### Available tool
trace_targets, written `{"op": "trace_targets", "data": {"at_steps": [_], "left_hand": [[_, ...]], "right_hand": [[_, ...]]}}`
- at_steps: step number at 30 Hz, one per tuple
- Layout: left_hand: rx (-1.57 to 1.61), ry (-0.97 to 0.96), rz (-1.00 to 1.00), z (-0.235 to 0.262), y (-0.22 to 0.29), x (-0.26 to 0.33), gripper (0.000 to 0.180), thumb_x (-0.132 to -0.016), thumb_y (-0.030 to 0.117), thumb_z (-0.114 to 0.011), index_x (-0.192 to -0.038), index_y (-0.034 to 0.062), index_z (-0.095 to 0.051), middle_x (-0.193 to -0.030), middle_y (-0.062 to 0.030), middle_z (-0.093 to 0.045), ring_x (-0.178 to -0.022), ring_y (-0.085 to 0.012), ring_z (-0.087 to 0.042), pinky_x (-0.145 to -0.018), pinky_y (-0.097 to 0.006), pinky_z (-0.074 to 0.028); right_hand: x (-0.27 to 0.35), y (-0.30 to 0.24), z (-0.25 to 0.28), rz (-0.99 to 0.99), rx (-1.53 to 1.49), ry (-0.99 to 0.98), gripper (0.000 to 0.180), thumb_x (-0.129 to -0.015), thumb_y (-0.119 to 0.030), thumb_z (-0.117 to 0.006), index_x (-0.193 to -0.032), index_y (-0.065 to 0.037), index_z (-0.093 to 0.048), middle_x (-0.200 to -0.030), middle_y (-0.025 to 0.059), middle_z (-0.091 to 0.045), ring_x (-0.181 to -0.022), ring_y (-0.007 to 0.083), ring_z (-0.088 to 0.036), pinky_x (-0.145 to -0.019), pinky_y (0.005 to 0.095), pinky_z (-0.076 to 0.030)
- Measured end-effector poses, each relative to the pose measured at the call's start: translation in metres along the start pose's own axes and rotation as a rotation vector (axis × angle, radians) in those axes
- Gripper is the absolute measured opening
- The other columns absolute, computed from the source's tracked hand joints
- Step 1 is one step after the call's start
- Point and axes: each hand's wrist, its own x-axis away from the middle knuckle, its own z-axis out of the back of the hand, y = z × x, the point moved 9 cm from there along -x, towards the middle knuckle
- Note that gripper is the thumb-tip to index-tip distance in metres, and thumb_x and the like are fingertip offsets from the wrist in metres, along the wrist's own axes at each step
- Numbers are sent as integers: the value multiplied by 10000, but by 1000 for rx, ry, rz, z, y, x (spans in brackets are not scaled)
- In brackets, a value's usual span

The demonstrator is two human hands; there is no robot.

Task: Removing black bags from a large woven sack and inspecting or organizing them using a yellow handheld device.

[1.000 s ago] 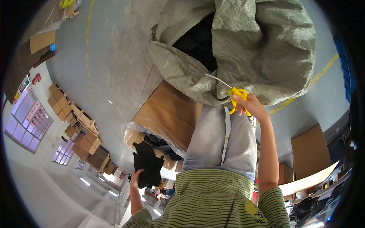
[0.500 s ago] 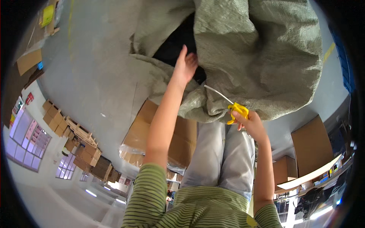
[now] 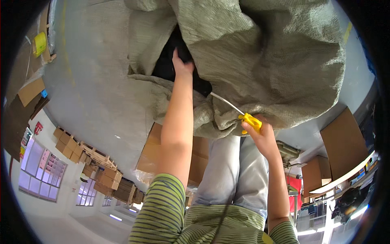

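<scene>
- One creased grey-green woven sack [image 3: 280, 73], before the jeans [image 3: 221, 175].
- One yellow, slim-nozzled blow gun [image 3: 252, 121], clasped by the right grip [image 3: 265, 137].
- Left grip [image 3: 183, 66] at the sack's mouth; cannot tell if pinching.

Large grey-green woven sack [image 3: 284, 77], cut off by the top edge.
At upper centre, its black contents [image 3: 164, 65] are too dark to tell apart; the bare left hand [image 3: 183, 65] is blurred there. Right of centre, the bare right hand [image 3: 265, 136] partly hides the yellow plastic tool with thin pale rod [image 3: 252, 121].
</scene>
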Motion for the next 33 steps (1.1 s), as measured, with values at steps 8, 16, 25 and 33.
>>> {"op": "trace_targets", "data": {"at_steps": [8, 16, 25, 33], "left_hand": [[-859, 385, -335, 53, 50, 146, 836, -721, 63, -726, -1392, 41, -226, -1319, -137, -419, -1170, -245, -446, -995, -344, -338], [-943, 73, -633, 44, 107, 226, 336, -812, 167, -697, -1059, -30, -582, -1011, -79, -625, -898, -166, -564, -832, -281, -425], [-1286, -116, -712, 24, 96, 263, 435, -772, 173, -724, -1080, -64, -531, -952, -161, -642, -866, -213, -604, -783, -328, -463], [-517, 122, -393, 60, 85, 215, 484, -836, 225, -665, -1228, 3, -492, -1223, -110, -534, -1077, -217, -537, -905, -308, -425]], "right_hand": [[7, -23, 4, -96, -67, 50, 416, -847, -401, -625, -764, 6, -620, -536, 15, -539, -471, 85, -511, -475, 260, -412], [11, -35, -8, -66, 59, -106, 471, -811, -450, -643, -690, 4, -603, -515, 33, -532, -460, 103, -531, -459, 261, -417], [31, -50, -39, -72, 167, -319, 492, -791, -475, -642, -684, 3, -599, -516, 49, -540, -465, 136, -544, -477, 296, -434], [26, -48, -12, -44, 225, -114, 536, -773, -509, -642, -706, 22, -607, -528, 67, -559, -470, 142, -561, -488, 299, -444]]}}
